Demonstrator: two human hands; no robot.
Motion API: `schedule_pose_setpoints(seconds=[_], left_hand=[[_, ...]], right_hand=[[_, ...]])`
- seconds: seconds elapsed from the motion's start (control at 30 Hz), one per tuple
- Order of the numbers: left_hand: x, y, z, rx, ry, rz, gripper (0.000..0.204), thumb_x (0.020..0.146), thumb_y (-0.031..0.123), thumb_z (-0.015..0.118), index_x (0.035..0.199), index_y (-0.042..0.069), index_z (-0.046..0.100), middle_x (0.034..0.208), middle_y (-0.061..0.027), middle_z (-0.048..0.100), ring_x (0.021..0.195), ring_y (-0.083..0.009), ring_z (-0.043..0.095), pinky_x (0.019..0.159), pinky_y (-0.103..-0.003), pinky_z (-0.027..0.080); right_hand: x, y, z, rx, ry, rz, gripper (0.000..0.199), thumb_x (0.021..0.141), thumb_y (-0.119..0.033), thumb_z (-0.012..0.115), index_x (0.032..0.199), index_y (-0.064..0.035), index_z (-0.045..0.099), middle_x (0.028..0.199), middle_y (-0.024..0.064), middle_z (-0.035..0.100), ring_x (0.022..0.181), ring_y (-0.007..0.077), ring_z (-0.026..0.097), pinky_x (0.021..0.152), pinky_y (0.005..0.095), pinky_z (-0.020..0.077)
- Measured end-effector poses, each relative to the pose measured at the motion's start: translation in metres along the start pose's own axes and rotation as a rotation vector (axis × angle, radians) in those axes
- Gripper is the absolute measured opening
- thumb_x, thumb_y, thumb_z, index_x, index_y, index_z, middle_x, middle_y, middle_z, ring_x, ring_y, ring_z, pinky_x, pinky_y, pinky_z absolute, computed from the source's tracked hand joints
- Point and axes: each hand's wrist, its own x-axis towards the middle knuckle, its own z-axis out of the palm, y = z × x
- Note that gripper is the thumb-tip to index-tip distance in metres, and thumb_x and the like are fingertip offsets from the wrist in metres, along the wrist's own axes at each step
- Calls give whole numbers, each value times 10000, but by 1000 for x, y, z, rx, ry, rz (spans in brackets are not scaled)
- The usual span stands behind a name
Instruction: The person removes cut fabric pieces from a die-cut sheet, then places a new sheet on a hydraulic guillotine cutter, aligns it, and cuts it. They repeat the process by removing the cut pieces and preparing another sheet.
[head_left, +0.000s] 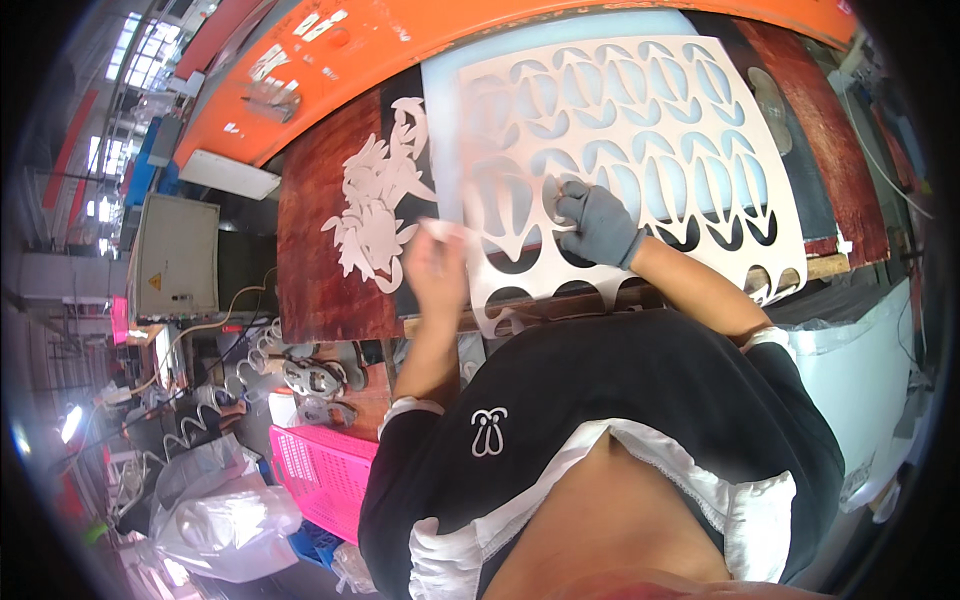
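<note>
Lying under the nearer, gloved right hand point(600, 225), curled but its hold unclear, the perforated white sheet point(715, 263) stretches mostly rightward, with the blurred left hand point(441, 265), grip unreadable, near its left edge.

Far side: the table point(320, 290) is spanned by a beam point(395, 50).
Centre: the cut sheet point(630, 130) is laid over the board point(441, 120), with margins left exposed at left and far edge.
Left: loose pieces point(375, 235) are heaped on the table, just beside the sheet.
Hands: the right point(600, 225) is placed over the sheet's near-left part; the left point(440, 265), between heap and sheet.
Flanks: a cabinet point(178, 255) is stationed left, a box point(860, 375) right.
Near left: a basket point(325, 475) is set below, a bag point(225, 540) beyond it.
</note>
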Motion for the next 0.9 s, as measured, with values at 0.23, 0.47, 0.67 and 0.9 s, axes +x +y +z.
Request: schedule_pose_setpoints(seconds=[0.23,0.47,0.67,0.9], left_hand=[[110,-93,-84,595,270,-1,475,697,92,690,1109,-2,471,1044,-188,530,956,-309,519,849,-381,405],[89,-154,-88,1165,87,-128,727,692,238,682,1325,104,352,1405,-218,258,1291,-395,249,1015,-511,276],[63,-133,-39,367,-179,-199,319,782,107,591,1083,8,554,1059,-191,571,1001,-345,541,902,-405,417],[109,-165,16,975,-338,529,403,876,260,476,1222,54,492,1304,-129,471,1213,-288,420,981,-471,328]], right_hand=[[1,-3,4,20,-92,95,345,684,-265,661,938,-51,565,959,164,561,819,355,562,722,421,474],[-13,21,-38,425,-74,225,455,704,-186,681,1120,-88,524,1015,100,533,848,205,564,741,343,471],[-87,121,-133,106,330,805,372,776,-246,610,1099,-67,563,1036,169,594,976,267,572,814,355,453],[-171,150,-152,-742,397,766,382,758,-278,633,1058,-49,577,1066,191,572,981,370,534,841,434,433]])
